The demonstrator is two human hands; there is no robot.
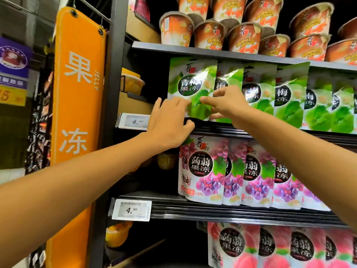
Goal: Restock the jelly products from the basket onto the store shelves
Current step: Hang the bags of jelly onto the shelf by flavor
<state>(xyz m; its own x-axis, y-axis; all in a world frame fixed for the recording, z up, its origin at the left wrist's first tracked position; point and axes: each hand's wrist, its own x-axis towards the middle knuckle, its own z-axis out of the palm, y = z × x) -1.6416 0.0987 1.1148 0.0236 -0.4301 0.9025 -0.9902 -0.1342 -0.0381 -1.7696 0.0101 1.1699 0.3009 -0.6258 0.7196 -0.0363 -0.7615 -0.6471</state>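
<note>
A green plum jelly pouch (191, 78) stands upright at the left end of a row of like pouches (289, 97) on the middle shelf (241, 130). My left hand (170, 122) reaches up to it, fingertips on its lower left face and thumb below near the shelf lip. My right hand (226, 103) touches its lower right part with the fingers stretched forward, the thumb tucked under at the pouch's bottom edge. The basket is out of view.
Orange jelly cups (239, 33) are stacked on the top shelf. Purple grape pouches (204, 169) fill the shelf below, pink peach pouches (231, 246) the lowest. Price tags (133, 120) hang on the shelf lips. An orange hanging sign (77, 89) stands left of the shelf post.
</note>
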